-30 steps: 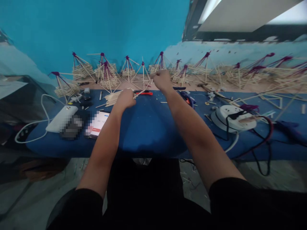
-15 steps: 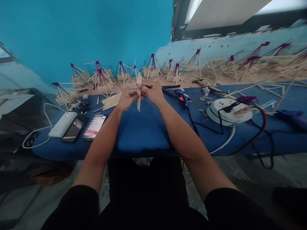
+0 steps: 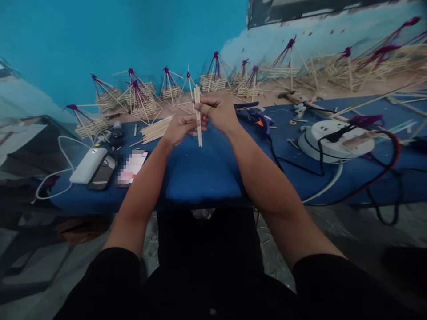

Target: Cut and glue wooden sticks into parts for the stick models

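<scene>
Right hand (image 3: 218, 113) – thumb and fingers closed in a pinch on the upper part of a small bunch of thin wooden sticks (image 3: 199, 138). Left hand (image 3: 182, 129) just below it, fingers curled nearly closed round the middle of the same bunch. Bunch stands near upright in view, sticks roughly parallel, top ends a bit uneven; exact count too small to tell, and whether the lower ends touch the table (image 3: 203, 182) can't be told.

Step looks like gathering and evening up the bunch. To do it well: keep the left hold light so single sticks can slide, let the right fingertips nudge the ends level, then firm up with both hands. Too hard a squeeze would probably fan or cross them; thin wood may also snap if bent.

Clock taken from the bunch, 12 away from the person. Loose stick pile (image 3: 155, 130) flat at 9, near the left hand. Lit phone (image 3: 131, 169) at 8, white power bank (image 3: 87, 166) beyond it. Blue glue gun (image 3: 265, 124) at 3, cord trailing toward 4; white power strip (image 3: 333, 153) further out at 3. Stick frames with purple tops (image 3: 216, 73) line the back, 10 round to 2, before a blue wall (image 3: 187, 31).
</scene>
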Tool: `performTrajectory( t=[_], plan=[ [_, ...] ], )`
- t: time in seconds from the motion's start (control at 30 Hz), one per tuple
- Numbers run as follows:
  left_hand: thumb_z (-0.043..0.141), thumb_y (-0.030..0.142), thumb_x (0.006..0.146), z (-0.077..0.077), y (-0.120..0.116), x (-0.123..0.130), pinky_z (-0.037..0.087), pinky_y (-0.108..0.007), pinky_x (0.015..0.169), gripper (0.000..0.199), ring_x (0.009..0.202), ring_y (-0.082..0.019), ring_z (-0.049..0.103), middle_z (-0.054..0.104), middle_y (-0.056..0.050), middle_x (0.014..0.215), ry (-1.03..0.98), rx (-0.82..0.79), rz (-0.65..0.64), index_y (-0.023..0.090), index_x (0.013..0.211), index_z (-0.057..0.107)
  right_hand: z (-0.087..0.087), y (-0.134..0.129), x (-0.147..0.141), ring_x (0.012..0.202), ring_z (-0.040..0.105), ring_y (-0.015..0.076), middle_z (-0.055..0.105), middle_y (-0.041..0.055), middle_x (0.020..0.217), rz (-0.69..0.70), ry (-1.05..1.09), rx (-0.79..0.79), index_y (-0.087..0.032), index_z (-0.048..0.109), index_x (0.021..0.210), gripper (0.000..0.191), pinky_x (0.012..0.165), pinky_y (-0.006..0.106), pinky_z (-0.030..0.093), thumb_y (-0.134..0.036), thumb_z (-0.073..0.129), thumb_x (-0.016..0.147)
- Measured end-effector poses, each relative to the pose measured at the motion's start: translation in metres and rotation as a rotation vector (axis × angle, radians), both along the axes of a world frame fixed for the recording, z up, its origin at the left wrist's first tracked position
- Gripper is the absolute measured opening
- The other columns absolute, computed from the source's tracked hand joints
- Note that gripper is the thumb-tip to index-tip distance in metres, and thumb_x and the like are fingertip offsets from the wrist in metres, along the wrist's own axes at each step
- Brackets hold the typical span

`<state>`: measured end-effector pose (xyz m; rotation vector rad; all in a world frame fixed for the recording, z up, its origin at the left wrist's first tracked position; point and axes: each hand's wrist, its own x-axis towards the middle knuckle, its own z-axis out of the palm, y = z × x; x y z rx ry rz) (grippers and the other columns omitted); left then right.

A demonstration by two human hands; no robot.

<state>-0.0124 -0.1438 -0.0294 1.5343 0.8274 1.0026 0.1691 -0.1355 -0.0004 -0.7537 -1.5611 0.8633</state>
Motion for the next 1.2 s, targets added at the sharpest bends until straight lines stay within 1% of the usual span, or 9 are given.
performTrajectory(
  t=[0.1,0.2,0.37,0.47,0.57,0.73,0.83,1.0,1.2],
  plan=[
    [0.09,0.038,0.092,0.0,-0.001,0.001,0.071,-0.04,0.099,0.03,0.109,-0.027,0.088,0.089,-0.012,0.11,0.014,0.013,0.005,0.014,0.11,0.085,-0.001,0.003,0.004,0.063,0.056,0.0122,0.066,0.0003,0.076,0.031,0.003,-0.001,-0.021,0.077,0.08,0.028,0.053,0.026,0.05,-0.041,0.097,0.084],
    [0.083,0.026,0.096,0.002,-0.004,0.003,0.07,-0.04,0.099,0.022,0.109,-0.027,0.087,0.089,-0.011,0.111,0.043,0.004,0.02,0.014,0.114,0.085,-0.002,0.007,0.009,0.064,0.06,0.0132,0.068,0.0001,0.073,0.058,-0.011,-0.028,-0.021,0.077,0.08,0.028,0.056,0.026,0.055,-0.038,0.098,0.082],
    [0.083,0.019,0.095,0.005,-0.009,0.01,0.069,-0.042,0.103,0.025,0.113,-0.028,0.087,0.09,-0.013,0.113,0.087,-0.019,0.039,0.012,0.12,0.085,0.004,0.007,0.022,0.08,0.07,0.0191,0.073,0.0023,0.079,0.033,-0.045,-0.021,-0.021,0.074,0.075,0.033,0.068,0.031,0.06,-0.04,0.1,0.075],
    [0.084,0.016,0.094,0.004,-0.011,0.013,0.07,-0.043,0.102,0.023,0.112,-0.028,0.087,0.089,-0.014,0.112,0.123,-0.044,0.037,0.011,0.116,0.086,0.009,0.005,0.029,0.076,0.066,0.0185,0.07,0.0022,0.074,0.028,-0.055,0.01,-0.021,0.072,0.067,0.041,0.067,0.032,0.055,-0.048,0.103,0.066],
    [0.082,0.013,0.094,0.003,-0.01,0.013,0.07,-0.045,0.102,0.02,0.111,-0.029,0.087,0.089,-0.014,0.111,0.141,-0.057,0.037,0.011,0.113,0.086,0.011,0.004,0.031,0.067,0.059,0.0156,0.068,0.0013,0.068,0.041,-0.051,0.016,-0.022,0.074,0.066,0.042,0.063,0.032,0.05,-0.052,0.103,0.064],
    [0.088,0.016,0.089,0.003,-0.009,0.008,0.071,-0.047,0.104,0.022,0.112,-0.03,0.087,0.089,-0.015,0.112,0.137,-0.072,0.027,0.011,0.111,0.086,0.007,0.007,0.025,0.074,0.067,0.0151,0.076,0.0034,0.079,0.077,-0.068,-0.082,-0.02,0.072,0.072,0.037,0.071,0.031,0.059,-0.033,0.106,0.062],
    [0.091,0.018,0.086,0.003,-0.008,0.007,0.072,-0.046,0.101,0.024,0.11,-0.031,0.088,0.09,-0.016,0.11,0.13,-0.092,0.019,0.01,0.108,0.086,0.007,0.006,0.022,0.074,0.068,0.0142,0.075,0.0014,0.078,0.062,-0.071,-0.095,-0.02,0.073,0.076,0.036,0.071,0.03,0.061,-0.026,0.105,0.063],
    [0.092,0.018,0.084,0.002,-0.009,0.008,0.074,-0.042,0.096,0.025,0.106,-0.029,0.089,0.09,-0.014,0.108,0.078,-0.119,0.027,0.011,0.108,0.087,0.011,0.002,0.025,0.071,0.067,0.0145,0.07,-0.0005,0.073,0.028,-0.093,-0.078,-0.021,0.071,0.074,0.034,0.065,0.028,0.059,-0.027,0.104,0.069],
    [0.095,0.022,0.085,0.001,-0.009,0.006,0.073,-0.049,0.103,0.03,0.113,-0.032,0.088,0.089,-0.017,0.115,0.066,-0.117,0.0,0.01,0.112,0.087,0.01,0.004,0.027,0.072,0.069,0.0151,0.073,0.0011,0.076,0.046,-0.104,-0.065,-0.019,0.074,0.076,0.032,0.065,0.028,0.061,-0.029,0.104,0.067]
  ],
)
